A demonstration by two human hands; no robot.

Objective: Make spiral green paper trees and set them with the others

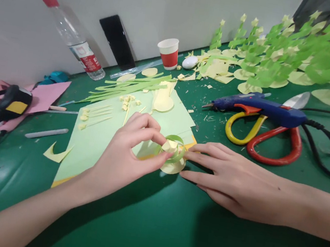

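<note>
Between finger and thumb, my left hand [131, 147] pinches the pale yellow top of a small paper tree [180, 154]. A curled green strip forms its body, and its round pale yellow base [173, 168] rests on the table at the front edge of the paper stack. Partly hidden by my fingers, the top's exact shape cannot be made out. My right hand [233, 181] lies on the table with its fingers stretched towards the tree, fingertips at the base's right edge. Under and behind my left hand spread light green paper sheets [89, 142].
A blue glue gun [264, 108] lies across scissors [290, 150] at right, its black cord trailing rightward. Finished paper trees [283, 54] crowd the back right. A paper cup [168, 54], plastic bottle [81, 43], phone [117, 42] and green strips [133, 89] stand or lie behind.
</note>
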